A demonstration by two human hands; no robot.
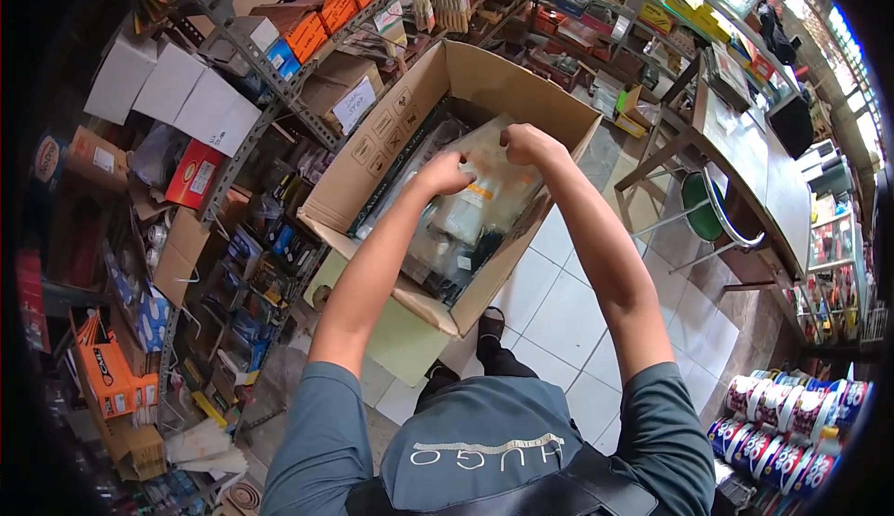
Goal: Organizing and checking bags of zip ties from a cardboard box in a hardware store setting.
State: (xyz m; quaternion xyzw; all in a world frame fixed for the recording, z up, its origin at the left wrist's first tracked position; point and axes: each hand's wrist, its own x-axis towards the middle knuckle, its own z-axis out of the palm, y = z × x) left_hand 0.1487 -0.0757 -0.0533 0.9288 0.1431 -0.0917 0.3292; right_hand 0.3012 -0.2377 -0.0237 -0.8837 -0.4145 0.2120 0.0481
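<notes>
A deep open cardboard box (520, 86) stands before me with its flaps up. Inside, a large clear plastic bag (482, 140) spreads over the contents. My right hand (534, 144) has its fingers curled at the bag's upper right edge, seemingly pinching it. Over the bag's left side is my left hand (447, 174), fingers bent and thumb apart; whether it grips the plastic is hard to see. Below the hands lies a pale plastic-wrapped packet (461, 214) with an orange strip. Dark packaged goods (450, 268) fill the box's near end, partly hidden by plastic.
Metal shelving (244, 48) crowded with cartons runs along the left. To the right are a wooden table (751, 167) and a green-seated metal stool (702, 205). Stacked paint tubs (775, 453) stand at lower right. White floor tiles (559, 306) show beside the box.
</notes>
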